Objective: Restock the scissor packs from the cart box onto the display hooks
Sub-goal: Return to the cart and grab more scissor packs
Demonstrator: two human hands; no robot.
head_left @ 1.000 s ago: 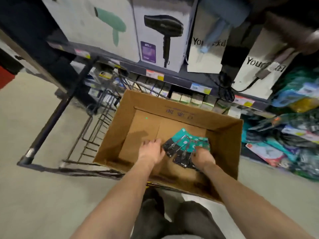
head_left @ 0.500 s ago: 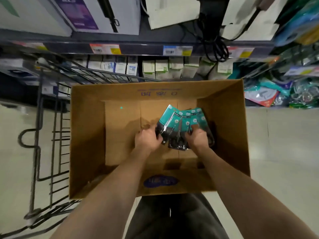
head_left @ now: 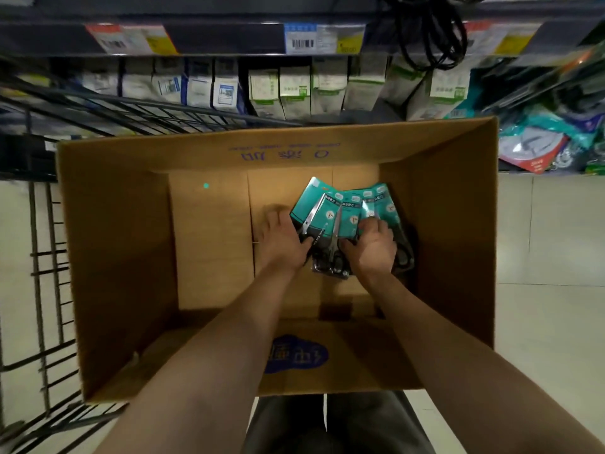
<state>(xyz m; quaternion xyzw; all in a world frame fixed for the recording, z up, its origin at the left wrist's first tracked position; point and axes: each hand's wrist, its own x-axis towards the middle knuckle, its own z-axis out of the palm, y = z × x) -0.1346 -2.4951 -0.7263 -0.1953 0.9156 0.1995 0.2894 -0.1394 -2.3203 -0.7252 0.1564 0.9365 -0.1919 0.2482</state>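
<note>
Several teal scissor packs (head_left: pixel 343 211) lie fanned out on the floor of an open cardboard box (head_left: pixel 118 244), right of its middle. My left hand (head_left: pixel 283 239) rests on the left edge of the fan, thumb pressing the leftmost pack. My right hand (head_left: pixel 373 245) lies over the right packs with its fingers curled on them. The packs' lower ends with the black handles are partly hidden under both hands. No display hooks are in view.
The box sits in a black wire cart (head_left: pixel 45 290). Behind it a shelf (head_left: pixel 229 34) with price labels holds rows of small white boxes (head_left: pixel 294 90). Bagged goods (head_left: pixel 540 142) hang at the right. Pale floor tiles (head_left: pixel 550 257) lie to the right.
The view has tipped down and closed in on the box. Both hands have come together on the scissor packs, gathering them; the fan sits slightly more to the right.
</note>
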